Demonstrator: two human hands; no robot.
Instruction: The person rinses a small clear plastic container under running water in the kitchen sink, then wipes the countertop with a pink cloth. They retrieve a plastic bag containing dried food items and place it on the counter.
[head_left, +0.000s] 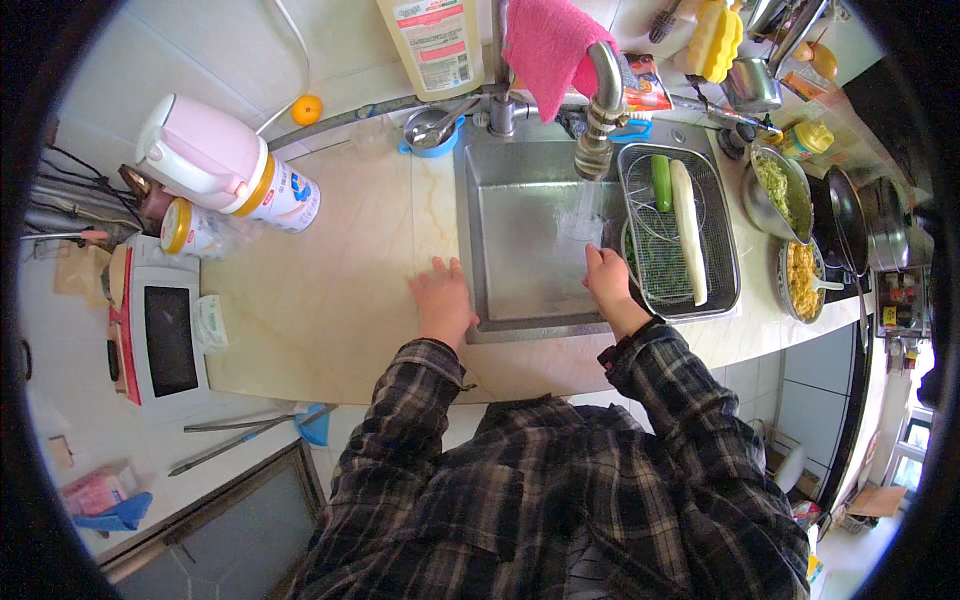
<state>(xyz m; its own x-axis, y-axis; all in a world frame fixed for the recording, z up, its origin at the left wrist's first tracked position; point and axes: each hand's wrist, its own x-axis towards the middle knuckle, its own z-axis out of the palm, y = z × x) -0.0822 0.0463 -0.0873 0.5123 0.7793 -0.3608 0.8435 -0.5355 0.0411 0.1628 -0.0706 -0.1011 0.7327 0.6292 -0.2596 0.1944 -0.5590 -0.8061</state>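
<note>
Fingers spread, my left hand (442, 300) is over the countertop by the left rim of the stainless steel sink (517, 262). It holds nothing. My right hand (609, 279) is above the sink's right side with its fingers curled in, and no object shows in it. Water (586, 214) runs from the metal faucet (606, 90) into the basin, just beyond my right fingertips. Right of that hand is a wire mesh basket (637, 225) holding a peeled white root vegetable (688, 232), a green cucumber-like piece (661, 184) and leafy greens (667, 274) seen through the mesh.
At right stand a metal bowl of shredded green vegetable (776, 187) and a bowl of yellow food (804, 281) with a white spoon. A pink cloth (555, 52) drapes over the faucet. A pink kettle (202, 154), a can (289, 195) and a microwave (169, 337) are at left.
</note>
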